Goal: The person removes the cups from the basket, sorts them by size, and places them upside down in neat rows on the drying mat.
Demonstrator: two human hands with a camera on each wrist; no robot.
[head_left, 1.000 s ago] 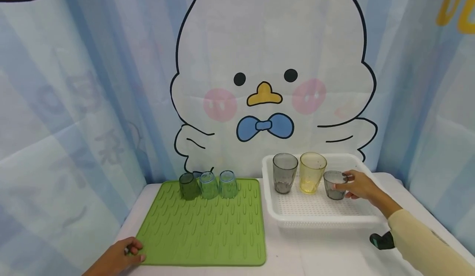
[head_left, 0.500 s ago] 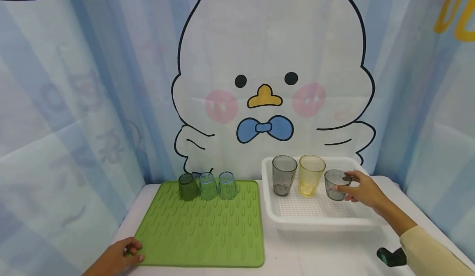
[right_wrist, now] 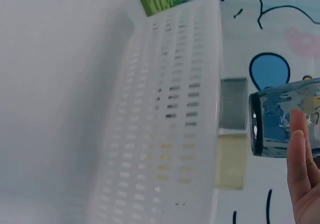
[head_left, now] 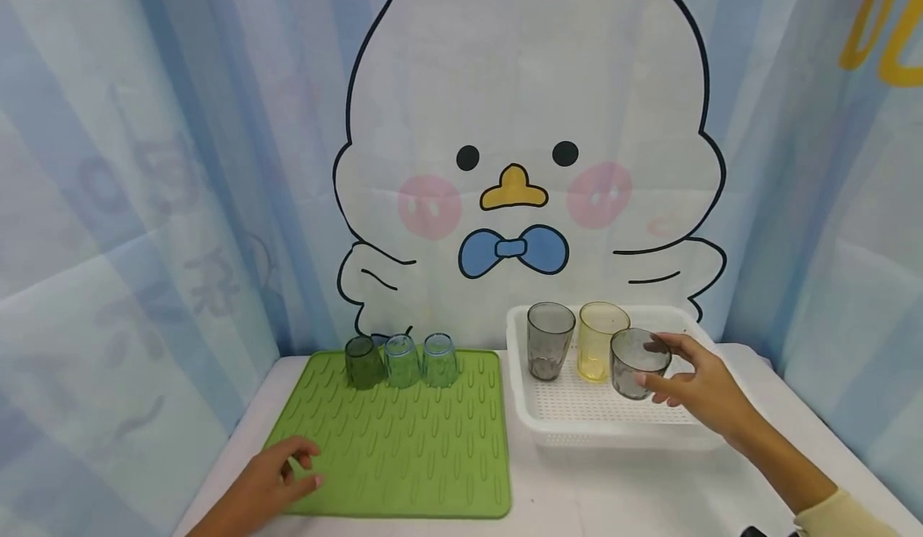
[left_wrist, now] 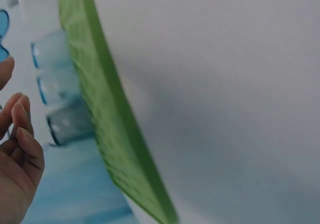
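My right hand (head_left: 703, 389) pinches a short clear grey glass (head_left: 634, 370) between thumb and fingers, mouth up. In the right wrist view this glass (right_wrist: 275, 119) is raised above the rim of the white basket (right_wrist: 200, 48). Behind it in the basket stand a taller grey glass (head_left: 551, 343) and a yellow glass (head_left: 597, 337). My left hand (head_left: 267, 481), fingers loosely bent and holding nothing, is over the near left corner of the green ridged mat (head_left: 404, 449). At the mat's back edge a dark glass (head_left: 364, 365) and two bluish glasses (head_left: 401, 362) stand in a row, narrow end up.
The mat and the white perforated basket lie side by side on a white-covered table (head_left: 562, 489). A curtain (head_left: 505, 80) with a cartoon bird hangs right behind them and along both sides. A dark object (head_left: 753, 531) shows at the bottom right edge.
My right hand has lifted the short grey glass and brought it left and nearer, partly in front of the yellow one. My left hand has moved from the mat's edge rightward over it.
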